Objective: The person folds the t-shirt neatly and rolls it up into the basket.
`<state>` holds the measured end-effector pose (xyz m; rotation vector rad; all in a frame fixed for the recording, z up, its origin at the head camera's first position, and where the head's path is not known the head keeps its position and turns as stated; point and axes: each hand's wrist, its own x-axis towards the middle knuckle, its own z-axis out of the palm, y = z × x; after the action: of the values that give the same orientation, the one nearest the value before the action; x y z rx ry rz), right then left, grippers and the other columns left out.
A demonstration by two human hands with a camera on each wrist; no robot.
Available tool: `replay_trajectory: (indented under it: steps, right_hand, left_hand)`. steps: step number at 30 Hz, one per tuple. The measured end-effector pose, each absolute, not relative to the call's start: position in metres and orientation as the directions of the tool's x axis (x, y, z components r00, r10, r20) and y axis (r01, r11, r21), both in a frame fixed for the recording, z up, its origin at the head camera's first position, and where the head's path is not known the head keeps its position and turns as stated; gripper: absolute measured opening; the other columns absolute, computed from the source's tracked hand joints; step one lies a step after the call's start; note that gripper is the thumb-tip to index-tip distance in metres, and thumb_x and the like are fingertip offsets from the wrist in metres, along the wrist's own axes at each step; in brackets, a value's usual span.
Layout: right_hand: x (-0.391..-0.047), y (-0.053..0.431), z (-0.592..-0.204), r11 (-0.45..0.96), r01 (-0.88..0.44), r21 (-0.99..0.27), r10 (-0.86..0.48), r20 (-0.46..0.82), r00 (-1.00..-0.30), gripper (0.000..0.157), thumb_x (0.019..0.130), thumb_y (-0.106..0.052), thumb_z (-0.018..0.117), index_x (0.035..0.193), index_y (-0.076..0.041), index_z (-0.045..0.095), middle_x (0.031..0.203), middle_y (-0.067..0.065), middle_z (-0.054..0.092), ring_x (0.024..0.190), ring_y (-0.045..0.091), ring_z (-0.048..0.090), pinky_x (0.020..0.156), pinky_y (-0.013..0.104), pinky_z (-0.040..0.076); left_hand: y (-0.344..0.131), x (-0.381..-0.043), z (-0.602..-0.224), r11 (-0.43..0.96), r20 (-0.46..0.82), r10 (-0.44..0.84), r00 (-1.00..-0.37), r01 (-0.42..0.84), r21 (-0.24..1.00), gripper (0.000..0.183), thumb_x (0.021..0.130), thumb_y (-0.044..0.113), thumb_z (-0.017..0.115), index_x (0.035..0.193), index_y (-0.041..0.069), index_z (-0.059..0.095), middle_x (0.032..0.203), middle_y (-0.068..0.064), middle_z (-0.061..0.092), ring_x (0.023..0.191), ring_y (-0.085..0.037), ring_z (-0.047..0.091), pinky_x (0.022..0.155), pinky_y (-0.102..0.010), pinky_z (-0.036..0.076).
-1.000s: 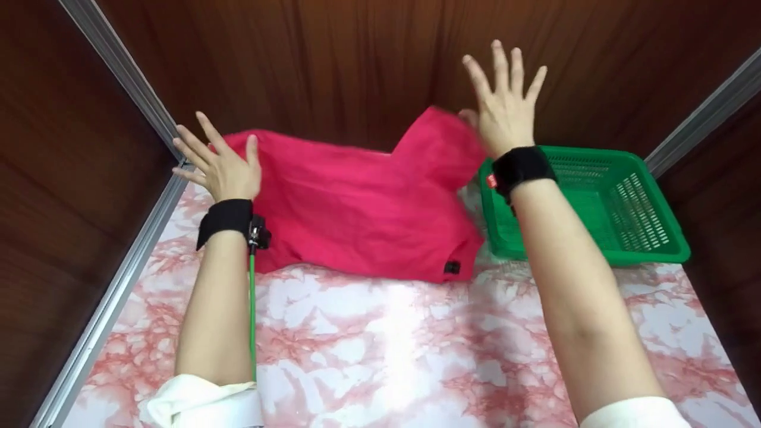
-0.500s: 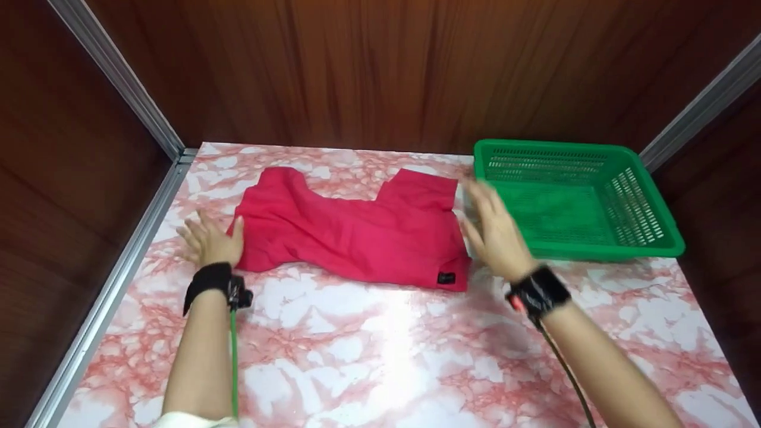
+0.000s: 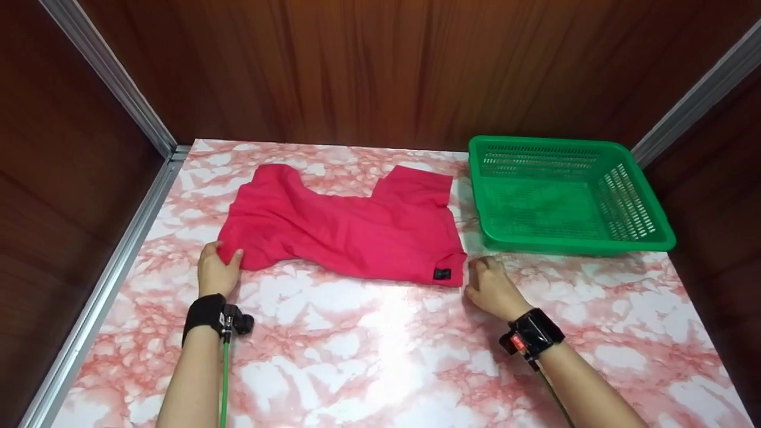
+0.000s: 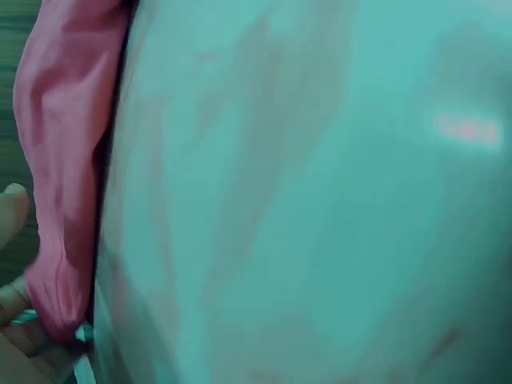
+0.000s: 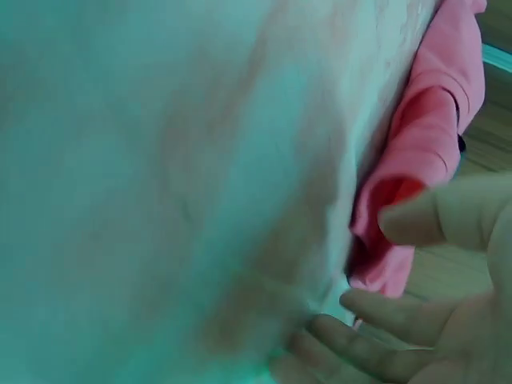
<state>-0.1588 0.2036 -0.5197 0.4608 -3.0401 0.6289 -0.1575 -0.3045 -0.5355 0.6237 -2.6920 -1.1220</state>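
Observation:
A red T-shirt point(image 3: 351, 232) lies flat and somewhat wrinkled on the marbled table, with a black label point(image 3: 442, 274) at its near right corner and a short sleeve sticking out at the far right. At the near left edge of the shirt, my left hand point(image 3: 217, 272) has its thumb and fingers spread apart. In the left wrist view, the fingers point(image 4: 24, 352) touch the cloth from below while the thumb stands off it. My right hand point(image 3: 494, 291) is just beside the labelled corner, fingers loosely bent; the right wrist view has a gap between its thumb point(image 5: 412, 220) and forefinger.
A green plastic basket point(image 3: 574, 246) with slotted walls stands at the back right, close to the shirt's sleeve. Brown wood-patterned panels point(image 3: 333, 71) enclose the table at the back and sides, with metal strips point(image 3: 142, 220) at the corners and left edge.
The red T-shirt has dropped from a spread, raised position and settled on the table. Both hands have come down and nearer the person, to its near left and near right corners.

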Motion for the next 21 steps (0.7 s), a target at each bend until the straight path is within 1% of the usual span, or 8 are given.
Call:
replay_trajectory:
  steps: [2,5,9,13,15,17,18,21]
  right_hand:
    - [-0.159,0.200,-0.525,0.875,-0.313,-0.370,-0.308,0.075,-0.948,0.061,0.071,-0.022,0.068,0.118,0.012,0.048,0.120,0.028,0.043,0.112,0.043,0.039,0.092,0.052,0.037]
    - [-0.162,0.192,-0.532,0.862,-0.347,-0.370,-0.317,0.140,-0.938,0.070,0.066,-0.029,0.075,0.118,0.010,0.050,0.121,0.027,0.042,0.111,0.045,0.038,0.091,0.054,0.035]
    - [-0.171,0.185,-0.537,0.855,-0.368,-0.365,-0.312,0.204,-0.928,0.067,0.064,-0.026,0.077,0.119,0.003,0.052,0.123,0.024,0.043,0.109,0.046,0.039,0.086,0.059,0.035]
    - [-0.183,0.183,-0.537,0.856,-0.385,-0.345,-0.331,0.207,-0.921,0.049,0.065,-0.015,0.072,0.111,-0.003,0.061,0.125,0.019,0.046,0.109,0.043,0.042,0.081,0.062,0.036]
    - [-0.190,0.184,-0.537,0.846,-0.411,-0.340,-0.349,0.229,-0.909,0.034,0.066,-0.010,0.070,0.099,-0.004,0.067,0.121,0.017,0.051,0.105,0.041,0.046,0.079,0.059,0.040]
    - [-0.195,0.185,-0.536,0.827,-0.434,-0.357,-0.358,0.261,-0.897,0.022,0.068,-0.004,0.067,0.089,-0.004,0.069,0.117,0.016,0.054,0.102,0.037,0.050,0.078,0.053,0.044]
    - [-0.197,0.186,-0.536,0.815,-0.444,-0.373,-0.358,0.278,-0.891,0.019,0.069,-0.002,0.065,0.088,-0.003,0.069,0.115,0.015,0.055,0.102,0.036,0.052,0.079,0.049,0.045]
    - [-0.202,0.188,-0.534,0.769,-0.454,-0.451,-0.339,0.314,-0.887,0.020,0.076,0.000,0.060,0.094,0.002,0.066,0.113,0.016,0.057,0.104,0.032,0.053,0.087,0.041,0.044]
  left_hand:
    - [-0.303,-0.157,-0.536,0.627,0.015,-0.434,-0.901,-0.290,0.724,0.047,0.086,0.021,0.057,0.124,-0.002,0.040,0.125,-0.023,0.043,0.118,-0.037,0.037,0.099,-0.045,0.028]
    - [-0.303,-0.157,-0.538,0.648,0.061,-0.428,-0.902,-0.260,0.716,0.050,0.082,0.014,0.062,0.124,-0.003,0.042,0.124,-0.023,0.043,0.118,-0.038,0.035,0.099,-0.045,0.027]
    - [-0.305,-0.157,-0.540,0.650,0.098,-0.474,-0.875,-0.274,0.709,0.054,0.078,0.011,0.067,0.123,-0.007,0.044,0.124,-0.026,0.042,0.118,-0.040,0.032,0.100,-0.045,0.025]
    - [-0.305,-0.156,-0.540,0.613,0.091,-0.596,-0.798,-0.379,0.693,0.042,0.077,0.016,0.069,0.109,-0.007,0.057,0.117,-0.024,0.046,0.114,-0.039,0.035,0.097,-0.044,0.028]
    - [-0.305,-0.156,-0.539,0.603,0.080,-0.632,-0.771,-0.425,0.675,0.035,0.078,0.019,0.068,0.102,-0.006,0.060,0.115,-0.022,0.047,0.112,-0.038,0.037,0.094,-0.045,0.029]
    - [-0.305,-0.157,-0.537,0.610,0.072,-0.635,-0.769,-0.443,0.657,0.032,0.081,0.020,0.065,0.099,-0.006,0.060,0.115,-0.021,0.048,0.112,-0.038,0.037,0.092,-0.047,0.029]
    - [-0.305,-0.157,-0.536,0.618,0.073,-0.628,-0.775,-0.440,0.651,0.031,0.083,0.020,0.063,0.100,-0.005,0.060,0.115,-0.021,0.048,0.112,-0.037,0.037,0.091,-0.047,0.028]
    - [-0.305,-0.160,-0.534,0.661,0.114,-0.590,-0.799,-0.397,0.637,0.030,0.086,0.020,0.058,0.104,-0.005,0.058,0.112,-0.022,0.051,0.110,-0.037,0.040,0.090,-0.048,0.027]
